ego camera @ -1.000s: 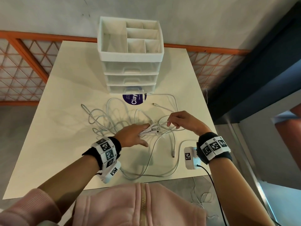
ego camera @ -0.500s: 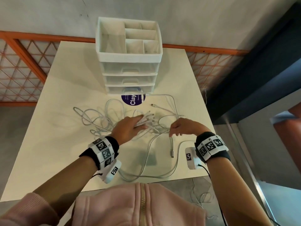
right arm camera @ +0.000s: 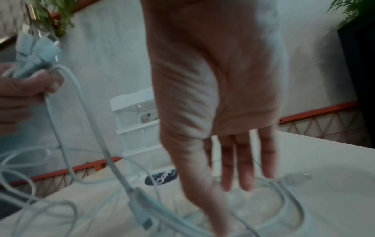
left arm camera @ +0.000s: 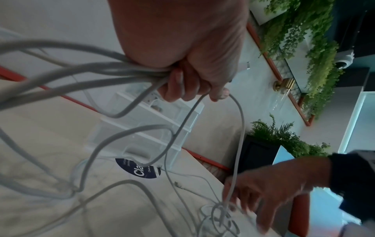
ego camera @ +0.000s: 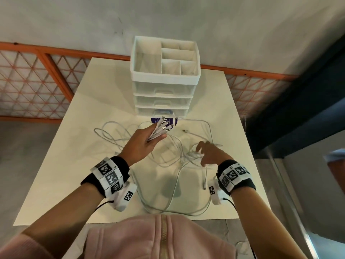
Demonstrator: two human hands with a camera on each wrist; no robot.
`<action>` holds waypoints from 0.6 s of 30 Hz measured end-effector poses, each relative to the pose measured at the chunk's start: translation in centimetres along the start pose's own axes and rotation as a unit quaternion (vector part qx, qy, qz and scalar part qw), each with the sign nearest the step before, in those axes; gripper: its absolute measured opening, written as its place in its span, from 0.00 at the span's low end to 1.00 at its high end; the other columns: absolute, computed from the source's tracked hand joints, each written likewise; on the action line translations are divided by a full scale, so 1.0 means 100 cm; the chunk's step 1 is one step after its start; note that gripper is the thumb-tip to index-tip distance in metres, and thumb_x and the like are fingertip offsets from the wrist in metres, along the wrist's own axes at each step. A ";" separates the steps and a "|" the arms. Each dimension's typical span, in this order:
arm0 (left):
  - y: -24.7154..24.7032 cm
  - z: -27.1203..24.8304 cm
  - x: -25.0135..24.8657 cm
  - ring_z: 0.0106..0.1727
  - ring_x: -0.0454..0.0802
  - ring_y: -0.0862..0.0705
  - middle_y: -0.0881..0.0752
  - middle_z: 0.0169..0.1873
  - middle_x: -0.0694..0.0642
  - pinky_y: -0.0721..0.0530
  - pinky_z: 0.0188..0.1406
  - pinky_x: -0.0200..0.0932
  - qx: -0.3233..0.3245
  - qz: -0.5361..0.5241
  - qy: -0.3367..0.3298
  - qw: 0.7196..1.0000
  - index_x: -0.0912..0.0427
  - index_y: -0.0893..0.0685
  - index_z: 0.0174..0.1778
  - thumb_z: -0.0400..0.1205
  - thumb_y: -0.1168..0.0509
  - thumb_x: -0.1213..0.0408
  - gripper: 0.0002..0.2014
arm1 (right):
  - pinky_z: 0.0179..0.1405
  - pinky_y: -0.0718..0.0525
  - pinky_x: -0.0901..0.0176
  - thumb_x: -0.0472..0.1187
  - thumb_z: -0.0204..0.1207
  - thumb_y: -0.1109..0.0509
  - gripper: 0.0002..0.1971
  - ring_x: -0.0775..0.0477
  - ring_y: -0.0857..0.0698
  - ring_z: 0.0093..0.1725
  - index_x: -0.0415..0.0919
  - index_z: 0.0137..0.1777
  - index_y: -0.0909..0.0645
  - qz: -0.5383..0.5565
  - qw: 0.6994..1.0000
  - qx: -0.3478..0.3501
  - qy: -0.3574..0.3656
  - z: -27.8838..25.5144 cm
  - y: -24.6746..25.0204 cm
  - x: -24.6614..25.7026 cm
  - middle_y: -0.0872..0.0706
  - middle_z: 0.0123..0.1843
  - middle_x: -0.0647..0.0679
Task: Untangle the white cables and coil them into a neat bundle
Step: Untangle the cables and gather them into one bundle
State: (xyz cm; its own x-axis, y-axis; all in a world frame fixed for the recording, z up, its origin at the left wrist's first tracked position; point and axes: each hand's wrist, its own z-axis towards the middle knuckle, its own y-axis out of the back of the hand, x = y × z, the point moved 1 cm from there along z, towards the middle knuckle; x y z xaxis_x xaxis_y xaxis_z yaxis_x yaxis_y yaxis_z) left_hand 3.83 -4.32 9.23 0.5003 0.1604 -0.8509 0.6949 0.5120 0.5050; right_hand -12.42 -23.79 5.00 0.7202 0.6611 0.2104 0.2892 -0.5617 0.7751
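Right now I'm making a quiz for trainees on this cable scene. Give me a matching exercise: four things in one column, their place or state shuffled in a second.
Things:
1. left hand
2. right hand
3. drawer organizer
4. purple sticker

States:
A. at the table's far edge
B. fingers straight, reaching down to the cable tangle
C. grips a bunch of cable ends, lifted
D. flat on the table, in front of the drawers

Pairs: 1-C, 2-B, 3-A, 4-D

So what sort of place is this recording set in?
Probably an office or lounge-type indoor space, not a home kitchen or workshop. A small white table stands against a plain wall with an orange lattice railing, a plastic drawer organiser sits on it, and hanging greenery covers a nearby wall.
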 end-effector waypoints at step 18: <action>0.024 0.002 -0.001 0.32 0.27 0.19 0.17 0.30 0.40 0.27 0.35 0.21 -0.067 0.032 0.006 0.997 0.57 0.18 0.61 0.83 0.36 0.56 0.14 | 0.57 0.20 0.65 0.47 0.73 0.25 0.12 0.54 0.15 0.51 0.48 0.55 0.18 0.237 0.941 0.001 0.243 -0.014 0.036 0.072 0.16 0.57 0.52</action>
State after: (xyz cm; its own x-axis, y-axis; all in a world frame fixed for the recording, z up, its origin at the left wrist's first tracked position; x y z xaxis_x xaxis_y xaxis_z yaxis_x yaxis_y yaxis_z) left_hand 5.57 -3.31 10.51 0.5348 0.2062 -0.8195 0.5861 0.6080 0.5355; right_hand -7.10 -20.38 10.11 0.3958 0.4845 0.7801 0.0095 -0.8516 0.5241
